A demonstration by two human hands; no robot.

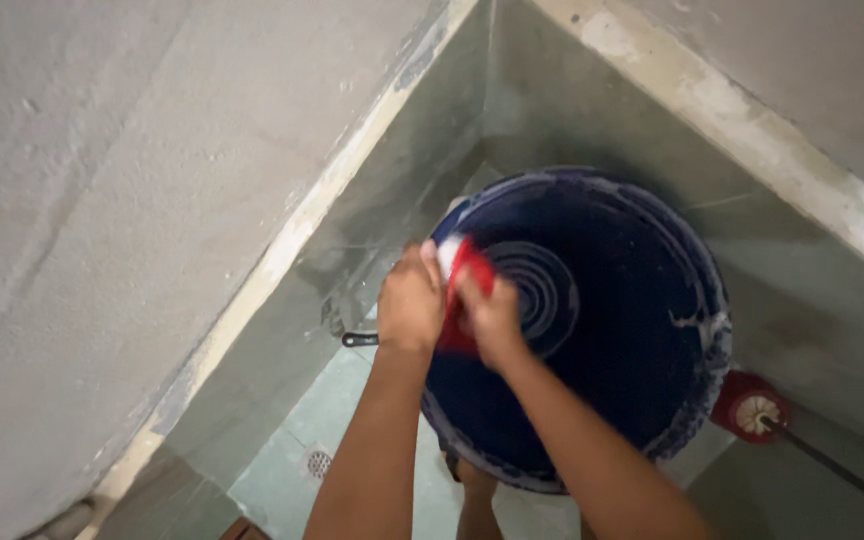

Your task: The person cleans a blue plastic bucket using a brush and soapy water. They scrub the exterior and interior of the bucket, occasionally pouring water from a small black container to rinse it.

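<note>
A large dark blue bucket (632, 330) stands in the corner of a tiled wash area, seen from above. Both of my hands are held over its near-left rim. My left hand (410, 300) and my right hand (492, 318) are closed together on a red and white cloth (464, 268), which bunches up between them. White suds cling to the bucket's right rim. The inside of the bucket is dark, with a ribbed round bottom showing.
Grey plastered walls rise on the left and upper right. A red brush head with a dark handle (752, 408) lies right of the bucket. A floor drain (319, 462) sits in the pale green tiles at lower left. A dark handle (359, 340) pokes out left of my left wrist.
</note>
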